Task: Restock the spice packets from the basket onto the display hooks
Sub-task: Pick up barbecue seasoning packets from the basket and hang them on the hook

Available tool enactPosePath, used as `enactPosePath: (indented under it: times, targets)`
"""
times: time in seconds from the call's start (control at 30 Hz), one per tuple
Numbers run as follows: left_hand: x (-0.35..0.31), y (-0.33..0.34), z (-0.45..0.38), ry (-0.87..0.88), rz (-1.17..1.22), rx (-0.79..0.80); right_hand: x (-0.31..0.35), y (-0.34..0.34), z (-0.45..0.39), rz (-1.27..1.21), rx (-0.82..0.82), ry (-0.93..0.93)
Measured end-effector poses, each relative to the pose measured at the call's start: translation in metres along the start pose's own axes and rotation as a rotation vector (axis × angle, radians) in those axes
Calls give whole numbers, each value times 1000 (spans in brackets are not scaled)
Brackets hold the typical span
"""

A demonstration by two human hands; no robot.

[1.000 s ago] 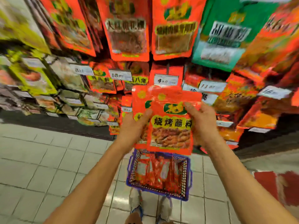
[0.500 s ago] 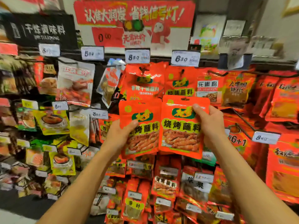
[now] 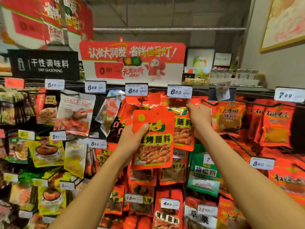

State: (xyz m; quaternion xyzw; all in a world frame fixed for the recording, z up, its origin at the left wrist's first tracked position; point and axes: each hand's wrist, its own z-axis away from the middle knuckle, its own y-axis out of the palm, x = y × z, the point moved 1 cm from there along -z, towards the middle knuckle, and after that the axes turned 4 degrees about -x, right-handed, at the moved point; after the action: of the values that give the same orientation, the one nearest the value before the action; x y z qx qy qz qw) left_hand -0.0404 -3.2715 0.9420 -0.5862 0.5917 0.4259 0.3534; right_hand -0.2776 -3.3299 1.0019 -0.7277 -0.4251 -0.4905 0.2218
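My left hand [image 3: 132, 139] grips an orange-red spice packet [image 3: 154, 146] by its left edge, thumb across the front, and holds it upright in front of the display. My right hand [image 3: 199, 118] holds a second matching packet [image 3: 182, 131] at its top right corner, raised to the hook under the 6.30 price tag [image 3: 179, 92]. Whether that packet's hole sits on the hook is hidden by my fingers. The basket is out of view.
Rows of hanging packets fill the display on every side: orange ones [image 3: 274, 124] at right, yellow ones [image 3: 46, 152] at lower left, a green one [image 3: 203, 176] below my right arm. Bare hook wires [image 3: 237, 144] jut out at right. A red promotional sign [image 3: 132, 60] hangs above.
Both hands rose. The right hand carried its packet up and right to the hook under the 6.30 tag; the left hand's packet now overlaps it in front. The view tilted upward.
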Motion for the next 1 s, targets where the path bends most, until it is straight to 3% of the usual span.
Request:
enactPosePath:
  times: [0.3, 0.53, 0.67, 1.0]
  targets:
    - [1, 17, -18, -4, 18, -33, -4, 5, -8, 80, -8, 55]
    - [-5, 56, -41, -48, 21, -9, -17, -8, -10, 87, 139, 30]
    - [-16, 87, -60, -12, -35, -54, -19, -12, -13, 7, 169, 56]
    - [-16, 104, -80, -76, -75, -94, -22, -21, -24, 156, 202, 87]
